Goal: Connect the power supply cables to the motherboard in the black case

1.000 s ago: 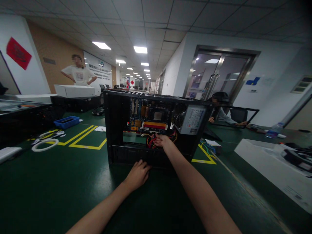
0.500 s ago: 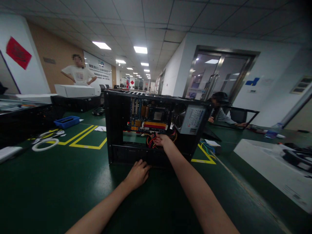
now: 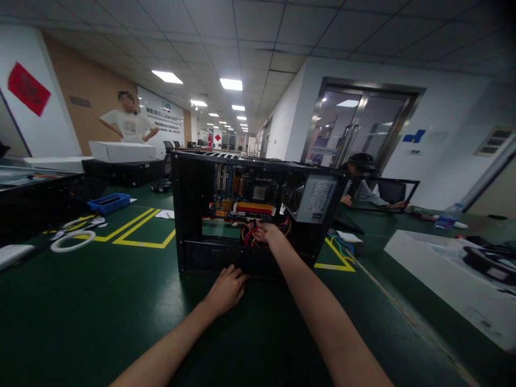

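An open black computer case [image 3: 189, 215] stands upright on the green table, its inside facing me. Within it are a motherboard [image 3: 245, 188] with red and yellow memory slots and a silver power supply [image 3: 316, 199] at the upper right. My right hand [image 3: 266, 233] reaches into the case and is closed on a bundle of power cables [image 3: 248, 234] below the motherboard. Its fingertips are partly hidden among the wires. Flat against the case's lower front edge rests my left hand [image 3: 228, 285], fingers loosely stretched and holding nothing.
On the left lie a blue tray [image 3: 110, 202], a white cable coil [image 3: 72, 241] and another black case [image 3: 48, 196]. A white box [image 3: 447, 290] stands at the right. One person [image 3: 129, 121] stands behind; another [image 3: 363, 188] sits at right, holding a black frame [image 3: 415, 193].
The view has shifted very slightly. Both hands stay in nearly the same places, the right one still at the cables.
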Tool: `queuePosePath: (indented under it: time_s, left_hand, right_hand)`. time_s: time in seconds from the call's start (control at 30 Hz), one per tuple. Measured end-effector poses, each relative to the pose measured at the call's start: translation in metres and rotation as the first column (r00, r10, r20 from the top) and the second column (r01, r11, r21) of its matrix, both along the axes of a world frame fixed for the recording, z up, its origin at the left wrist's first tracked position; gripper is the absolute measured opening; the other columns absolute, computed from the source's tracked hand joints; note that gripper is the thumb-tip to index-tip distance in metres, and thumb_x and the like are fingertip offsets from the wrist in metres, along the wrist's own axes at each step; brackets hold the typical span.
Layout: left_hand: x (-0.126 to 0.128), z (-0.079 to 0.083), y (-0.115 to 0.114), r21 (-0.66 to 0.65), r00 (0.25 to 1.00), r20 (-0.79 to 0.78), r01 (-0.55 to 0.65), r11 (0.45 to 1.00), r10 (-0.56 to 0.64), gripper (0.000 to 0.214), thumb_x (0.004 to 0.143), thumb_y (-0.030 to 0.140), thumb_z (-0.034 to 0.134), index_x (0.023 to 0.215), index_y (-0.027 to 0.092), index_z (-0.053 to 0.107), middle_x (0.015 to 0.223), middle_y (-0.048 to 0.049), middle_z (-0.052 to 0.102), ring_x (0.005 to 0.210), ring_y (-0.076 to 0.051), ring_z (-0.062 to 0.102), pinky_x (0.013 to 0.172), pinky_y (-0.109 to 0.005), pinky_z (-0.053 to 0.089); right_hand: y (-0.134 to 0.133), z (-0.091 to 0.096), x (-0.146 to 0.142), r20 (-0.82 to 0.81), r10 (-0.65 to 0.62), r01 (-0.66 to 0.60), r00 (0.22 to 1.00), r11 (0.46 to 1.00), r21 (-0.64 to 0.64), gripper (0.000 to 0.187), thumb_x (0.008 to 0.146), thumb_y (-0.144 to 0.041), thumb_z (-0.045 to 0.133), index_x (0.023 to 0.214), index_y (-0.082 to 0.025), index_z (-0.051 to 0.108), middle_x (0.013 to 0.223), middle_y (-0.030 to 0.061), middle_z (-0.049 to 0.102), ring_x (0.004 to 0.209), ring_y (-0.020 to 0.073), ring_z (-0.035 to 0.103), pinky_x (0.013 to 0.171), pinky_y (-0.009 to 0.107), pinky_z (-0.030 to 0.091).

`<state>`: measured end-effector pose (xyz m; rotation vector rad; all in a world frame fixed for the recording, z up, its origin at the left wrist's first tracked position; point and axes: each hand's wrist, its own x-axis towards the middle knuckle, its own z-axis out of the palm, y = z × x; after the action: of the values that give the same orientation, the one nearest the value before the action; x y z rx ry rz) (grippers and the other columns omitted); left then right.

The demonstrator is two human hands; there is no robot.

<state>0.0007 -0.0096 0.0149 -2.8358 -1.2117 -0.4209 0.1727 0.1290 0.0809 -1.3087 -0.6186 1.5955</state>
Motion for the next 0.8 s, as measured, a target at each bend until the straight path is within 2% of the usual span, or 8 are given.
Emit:
queuePosePath:
  time_s: [0.1,0.5,0.7,0.8]
  left_hand:
    - [0.0001,0.0001,0.0,-0.005,1.0,-0.003,-0.006,1.0,0.005,0.033,0.08,0.016,0.043,0.112,0.021,0.048,0.096,-0.0059,0.051,0.095,-0.023,0.042,0.083,-0.038,0.035]
    - [0.0008,-0.0046,0.0025,0.008,1.0,-0.001,-0.001,1.0,0.001,0.033,0.079,0.016,0.045,0.112,0.022,0.048,0.097,-0.0053,0.051,0.095,-0.022,0.042,0.084,-0.038,0.035]
    - [0.0011,-0.0019,0.0016,0.009,1.0,-0.003,-0.001,1.0,0.001,0.033,0.08,0.016,0.044,0.112,0.022,0.048,0.097,-0.0059,0.052,0.094,-0.022,0.042,0.081,-0.036,0.036]
    - [0.001,-0.0016,0.0018,0.015,1.0,0.001,0.008,1.0,-0.008,0.032,0.081,0.017,0.043,0.111,0.021,0.048,0.096,-0.006,0.052,0.094,-0.022,0.043,0.08,-0.036,0.036]
  right_hand:
    - [-0.001,-0.0006,0.0003,-0.043,-0.048,0.048,0.998,0.999,-0.005,0.009,0.085,-0.017,0.038,0.082,-0.019,0.046,0.069,0.0013,0.058,0.054,0.0097,0.054,0.056,0.024,0.043]
    - [-0.0038,0.0,0.0005,-0.114,-0.076,0.071,0.991,0.996,-0.047,0.006,0.085,-0.017,0.041,0.08,-0.018,0.045,0.069,0.0005,0.057,0.061,0.0098,0.054,0.062,0.026,0.043]
    - [-0.0056,0.0014,-0.0004,-0.08,-0.062,0.058,0.995,0.997,-0.049,0.009,0.086,-0.018,0.041,0.077,-0.018,0.044,0.067,-0.0006,0.054,0.061,0.009,0.053,0.062,0.026,0.043]
    - [-0.0074,0.0021,-0.0008,-0.036,-0.013,0.012,0.999,1.0,-0.016,0.01,0.086,-0.018,0.04,0.077,-0.018,0.042,0.067,-0.001,0.054,0.059,0.0082,0.052,0.062,0.025,0.043]
